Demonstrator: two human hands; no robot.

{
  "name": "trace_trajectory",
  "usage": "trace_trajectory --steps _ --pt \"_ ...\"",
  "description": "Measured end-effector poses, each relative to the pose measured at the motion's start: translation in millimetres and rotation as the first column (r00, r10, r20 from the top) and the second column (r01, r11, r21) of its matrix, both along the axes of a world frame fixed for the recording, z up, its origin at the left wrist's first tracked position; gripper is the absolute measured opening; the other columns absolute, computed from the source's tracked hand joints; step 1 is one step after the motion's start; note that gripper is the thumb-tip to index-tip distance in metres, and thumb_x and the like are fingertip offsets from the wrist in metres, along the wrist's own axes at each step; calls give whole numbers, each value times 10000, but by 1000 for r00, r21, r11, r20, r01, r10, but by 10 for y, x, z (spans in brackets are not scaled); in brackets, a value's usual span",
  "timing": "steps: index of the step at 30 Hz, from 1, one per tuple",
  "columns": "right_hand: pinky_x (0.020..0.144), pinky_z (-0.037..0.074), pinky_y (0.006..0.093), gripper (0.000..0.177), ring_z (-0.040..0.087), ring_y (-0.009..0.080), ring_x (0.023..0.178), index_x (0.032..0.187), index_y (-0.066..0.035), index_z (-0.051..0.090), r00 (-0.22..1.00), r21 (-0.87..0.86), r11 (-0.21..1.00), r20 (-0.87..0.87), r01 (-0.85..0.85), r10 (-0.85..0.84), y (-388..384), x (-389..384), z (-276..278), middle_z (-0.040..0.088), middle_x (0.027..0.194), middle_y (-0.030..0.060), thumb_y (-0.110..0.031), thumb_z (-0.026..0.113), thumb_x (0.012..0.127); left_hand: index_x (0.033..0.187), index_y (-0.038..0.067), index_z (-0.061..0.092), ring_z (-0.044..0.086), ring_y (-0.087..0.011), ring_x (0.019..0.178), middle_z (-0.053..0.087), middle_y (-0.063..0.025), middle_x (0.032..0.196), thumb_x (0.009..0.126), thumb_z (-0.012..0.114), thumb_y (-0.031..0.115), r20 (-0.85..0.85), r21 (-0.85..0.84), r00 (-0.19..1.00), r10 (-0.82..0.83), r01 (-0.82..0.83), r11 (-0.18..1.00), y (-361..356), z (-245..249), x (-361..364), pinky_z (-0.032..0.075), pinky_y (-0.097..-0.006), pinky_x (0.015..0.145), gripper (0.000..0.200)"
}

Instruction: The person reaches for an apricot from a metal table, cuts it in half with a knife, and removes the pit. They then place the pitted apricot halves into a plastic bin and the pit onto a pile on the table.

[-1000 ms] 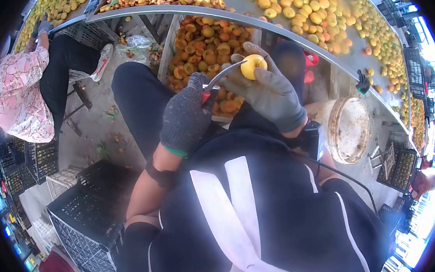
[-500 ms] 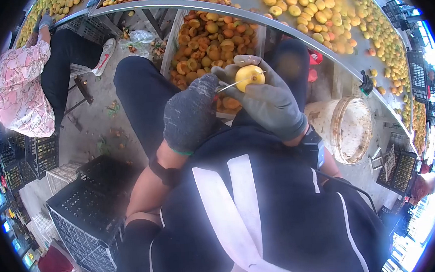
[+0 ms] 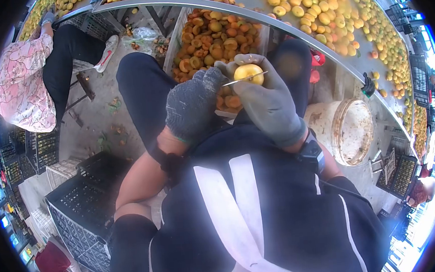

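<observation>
My right hand (image 3: 271,107), in a light grey glove, is closed around a yellow apricot (image 3: 248,71) held over my lap. My left hand (image 3: 192,106), in a dark knit glove, grips a small knife (image 3: 243,79). Its thin blade lies across the lower part of the fruit. Both hands are close together, just in front of a wooden crate (image 3: 173,35) filled with halved orange apricots. Most of the knife's handle is hidden inside the left glove.
A long metal table (image 3: 291,32) curves across the top, covered with whole yellow apricots. A white bucket (image 3: 352,130) stands at my right. A black plastic crate (image 3: 82,209) sits at my lower left. A seated person in a pink floral top (image 3: 20,85) works at far left.
Both hands have drawn slightly closer to my body. The knife blade, first angled up to the fruit's side, now lies flat across the apricot, which has turned in my right hand.
</observation>
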State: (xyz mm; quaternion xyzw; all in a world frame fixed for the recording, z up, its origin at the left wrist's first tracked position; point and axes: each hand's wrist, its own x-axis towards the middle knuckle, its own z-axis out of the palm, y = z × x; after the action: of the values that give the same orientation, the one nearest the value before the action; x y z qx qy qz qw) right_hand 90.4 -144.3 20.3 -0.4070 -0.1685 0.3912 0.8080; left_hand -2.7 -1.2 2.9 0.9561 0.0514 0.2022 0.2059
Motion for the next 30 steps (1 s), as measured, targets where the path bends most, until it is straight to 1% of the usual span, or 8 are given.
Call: trace_trajectory --steps 3,5,14,18,21,23,27,30 --pt "1009 446 289 339 561 212 1197 1239 5 481 964 -59 998 265 37 -20 22 32 -47 609 1162 108 54 563 915 1115 69 618 664 -353 831 667 -163 954 754 658 34 -76 -39 996 49 -52 998 26 -47 41 532 -411 711 365" --pt "1018 432 290 332 559 202 1193 1249 9 482 993 12 999 -114 -37 38 34 68 -27 601 1198 116 50 547 926 1160 65 594 661 -366 856 667 -176 960 779 653 45 -75 -53 997 25 -29 998 48 -98 39 529 -424 732 387" --pt "1107 347 340 562 484 229 1273 1393 33 384 983 167 977 -110 -130 150 56 185 -84 513 1328 155 83 513 848 1199 15 531 624 -439 843 637 -253 897 865 647 145 -83 -555 996 26 -68 829 32 -242 87 496 -478 675 376" --pt "1139 300 354 592 442 258 1311 1419 40 348 965 227 960 -165 -164 204 71 283 -175 468 1372 170 26 511 850 1128 4 530 639 -425 805 639 -234 882 869 640 124 -67 -584 994 -84 30 811 150 -319 185 491 -470 689 305" --pt "1063 389 359 541 500 279 1246 1390 31 380 901 252 956 -364 -150 238 153 462 -364 508 1311 159 -59 523 876 1040 24 527 635 -293 661 630 -138 797 876 628 90 53 -760 997 -59 79 646 208 -428 282 494 -398 590 204" --pt "1005 442 407 493 490 328 1253 1365 -14 413 778 -184 982 -624 -52 -75 152 643 -708 496 1300 180 -100 534 895 994 63 524 554 -138 579 566 -30 728 885 612 63 -289 -953 957 16 -289 93 278 -330 333 444 -291 486 140" --pt "901 490 366 451 536 311 1192 1367 -33 440 870 92 955 -396 -280 293 -17 723 -822 481 1344 148 -84 522 926 996 98 532 473 -73 520 522 4 700 902 611 68 -197 -977 976 93 -187 -104 361 -201 298 362 -217 417 127" --pt "812 504 318 497 572 264 1151 1402 -36 416 953 32 990 -268 -139 143 96 510 -550 504 1330 141 -106 519 920 992 101 538 443 -68 488 521 -4 696 922 599 79 -77 -970 997 33 -67 -235 491 -108 298 326 -196 388 96"
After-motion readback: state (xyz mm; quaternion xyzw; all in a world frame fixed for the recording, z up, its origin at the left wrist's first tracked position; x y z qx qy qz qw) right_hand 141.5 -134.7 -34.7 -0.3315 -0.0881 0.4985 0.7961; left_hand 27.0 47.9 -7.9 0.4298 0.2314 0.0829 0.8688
